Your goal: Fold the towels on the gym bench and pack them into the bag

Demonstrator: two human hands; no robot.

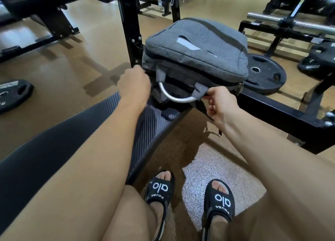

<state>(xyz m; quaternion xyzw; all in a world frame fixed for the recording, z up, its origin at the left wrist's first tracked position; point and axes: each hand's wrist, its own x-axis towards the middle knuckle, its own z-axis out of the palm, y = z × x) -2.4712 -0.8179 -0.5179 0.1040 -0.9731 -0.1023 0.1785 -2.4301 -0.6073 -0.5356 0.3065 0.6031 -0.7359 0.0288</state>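
A grey fabric bag (pixel 197 48) lies on its side at the far end of the black padded gym bench (pixel 54 141), with its metal carry handle (pixel 174 97) facing me. My right hand (pixel 220 102) pinches the bag's top edge beside the handle, near a zip pull. At the bag's left corner is my left hand (pixel 134 84), blurred, its fingers curled against the fabric; what they hold is hidden. No towel is in view.
A black upright post (pixel 129 23) of the bench rack stands just behind my left hand. Weight plates lie on the floor at left (pixel 12 93) and right (pixel 262 75). A barbell (pixel 290 23) rests at the back right. My sandalled feet (pixel 188 193) stand on the floor below.
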